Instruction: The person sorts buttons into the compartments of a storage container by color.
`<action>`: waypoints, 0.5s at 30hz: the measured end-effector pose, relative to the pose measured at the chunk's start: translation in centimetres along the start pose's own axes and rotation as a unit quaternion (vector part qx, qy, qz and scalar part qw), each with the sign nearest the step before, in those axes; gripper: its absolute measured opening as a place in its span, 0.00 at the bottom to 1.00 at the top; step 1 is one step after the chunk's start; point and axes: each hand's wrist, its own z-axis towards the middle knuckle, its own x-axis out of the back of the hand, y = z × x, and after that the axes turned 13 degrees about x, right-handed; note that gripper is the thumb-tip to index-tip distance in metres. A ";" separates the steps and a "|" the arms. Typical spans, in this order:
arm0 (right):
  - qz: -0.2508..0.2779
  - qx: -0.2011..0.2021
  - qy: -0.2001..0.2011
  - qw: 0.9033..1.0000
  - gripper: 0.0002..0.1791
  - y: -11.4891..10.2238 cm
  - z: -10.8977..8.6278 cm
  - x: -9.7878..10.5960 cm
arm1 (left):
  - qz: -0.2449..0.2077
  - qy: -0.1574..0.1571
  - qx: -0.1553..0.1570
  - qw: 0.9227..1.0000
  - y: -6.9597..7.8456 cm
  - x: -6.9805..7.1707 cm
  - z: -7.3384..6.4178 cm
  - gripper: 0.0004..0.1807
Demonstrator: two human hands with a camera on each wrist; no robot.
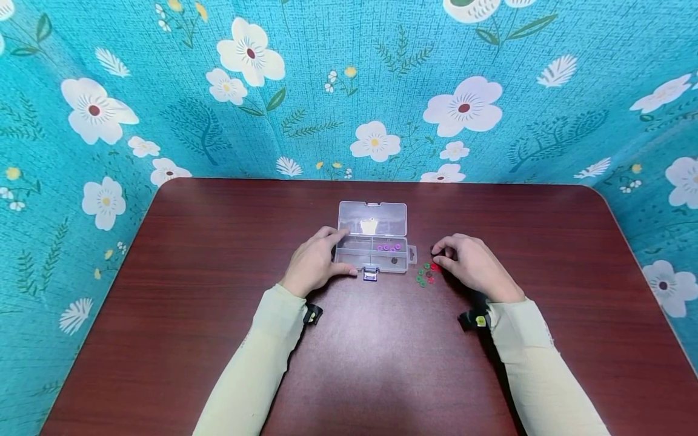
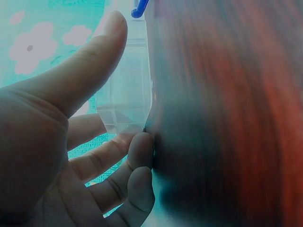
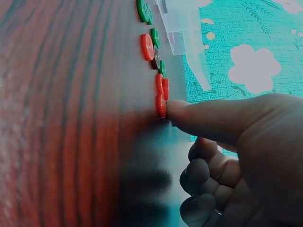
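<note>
Turquoise flowered fabric (image 1: pixel 327 36) is hanging behind a red-brown table (image 1: pixel 371 375). Spread wide, the left hand (image 1: pixel 311 263) is touching the left end of one open, clear box (image 1: pixel 351 258). Thumb and index finger of the right hand (image 1: pixel 469 261) are nearly meeting beside the loose buttons; whether they are pinching one is impossible to tell. Four purple buttons (image 1: pixel 386 247) and one dark button (image 1: pixel 394 260) are lying inside the box. Just right of it, four green buttons (image 1: pixel 422 284), one brown button (image 1: pixel 429 274) and at least three red buttons (image 3: pixel 147 46), some partly hidden, are resting.
</note>
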 end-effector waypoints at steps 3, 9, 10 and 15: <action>-0.002 0.002 0.002 1.000 0.03 0.0 0.0 0.0 | 0.000 -0.001 -0.002 1.000 0.0 0.0 0.0 0.49; -0.002 0.006 0.006 1.000 0.02 0.0 0.1 0.0 | 0.001 -0.001 -0.006 1.000 -0.1 -0.1 0.1 0.49; -0.002 0.005 0.006 1.000 0.02 0.0 0.1 0.0 | 0.001 0.000 -0.007 1.000 -0.1 -0.1 0.1 0.49; -0.001 0.006 0.007 1.000 0.03 0.0 0.1 0.0 | 0.000 0.003 -0.010 1.000 -0.2 -0.1 0.1 0.50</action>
